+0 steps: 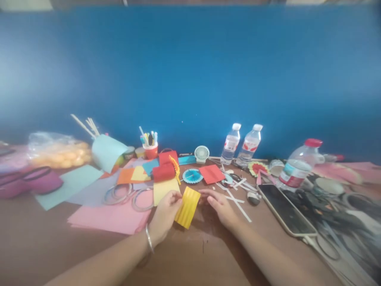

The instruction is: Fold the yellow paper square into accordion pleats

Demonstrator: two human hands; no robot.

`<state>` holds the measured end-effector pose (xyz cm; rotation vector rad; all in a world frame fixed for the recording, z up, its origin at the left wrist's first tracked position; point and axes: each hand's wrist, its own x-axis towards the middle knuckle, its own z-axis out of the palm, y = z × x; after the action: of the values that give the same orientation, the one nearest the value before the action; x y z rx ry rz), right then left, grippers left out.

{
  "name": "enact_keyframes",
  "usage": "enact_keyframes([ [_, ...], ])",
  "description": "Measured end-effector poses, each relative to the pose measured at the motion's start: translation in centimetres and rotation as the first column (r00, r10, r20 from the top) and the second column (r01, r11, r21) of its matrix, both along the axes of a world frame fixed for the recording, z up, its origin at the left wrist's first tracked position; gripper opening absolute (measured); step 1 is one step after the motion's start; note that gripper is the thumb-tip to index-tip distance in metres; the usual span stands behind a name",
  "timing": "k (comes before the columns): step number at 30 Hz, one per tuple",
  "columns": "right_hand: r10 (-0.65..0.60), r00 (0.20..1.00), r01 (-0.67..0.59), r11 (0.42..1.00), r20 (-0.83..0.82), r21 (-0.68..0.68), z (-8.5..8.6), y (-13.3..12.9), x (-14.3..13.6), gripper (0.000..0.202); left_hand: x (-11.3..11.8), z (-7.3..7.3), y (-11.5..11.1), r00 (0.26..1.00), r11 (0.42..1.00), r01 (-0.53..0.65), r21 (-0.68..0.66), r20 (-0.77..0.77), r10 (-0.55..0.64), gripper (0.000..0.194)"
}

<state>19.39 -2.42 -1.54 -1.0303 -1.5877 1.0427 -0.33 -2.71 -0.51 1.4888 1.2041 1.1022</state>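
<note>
A yellow sheet of paper (pixel 187 207) with parallel creases is held up just above the brown table. My left hand (pixel 166 212), with a silver bangle at the wrist, pinches it along its left edge. At the paper's upper right corner is my right hand (pixel 218 204), its fingers bent loosely and apart; whether the fingertips touch the paper is hard to tell. Beyond the hands lie a blue pleated paper rosette (pixel 192 176), a red paper square (pixel 212 174) and a pale yellow sheet (pixel 163 192).
Pink sheets (pixel 110 218) and tape rings (pixel 143 198) lie left. White paper strips (pixel 238 198), a phone (pixel 287 208) and a large bottle (pixel 300 165) are on the right. Two water bottles (pixel 230 145) and a pen cup (pixel 150 150) stand before the blue partition (pixel 190 71).
</note>
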Motion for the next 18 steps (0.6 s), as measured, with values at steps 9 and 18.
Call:
enact_keyframes([
  [9,-0.125,0.992,0.125,0.991,0.001,-0.043,-0.6,-0.6,-2.6,0.025,3.6,-1.7,1.3,0.948,0.988,0.126,-0.093,0.303,-0.092,0.031],
  [18,-0.148,0.986,0.139,0.984,-0.072,-0.115,-1.1,-0.5,-1.8,0.024,1.0,-0.2,1.3,0.894,0.931,0.354,-0.093,0.325,-0.308,0.03],
])
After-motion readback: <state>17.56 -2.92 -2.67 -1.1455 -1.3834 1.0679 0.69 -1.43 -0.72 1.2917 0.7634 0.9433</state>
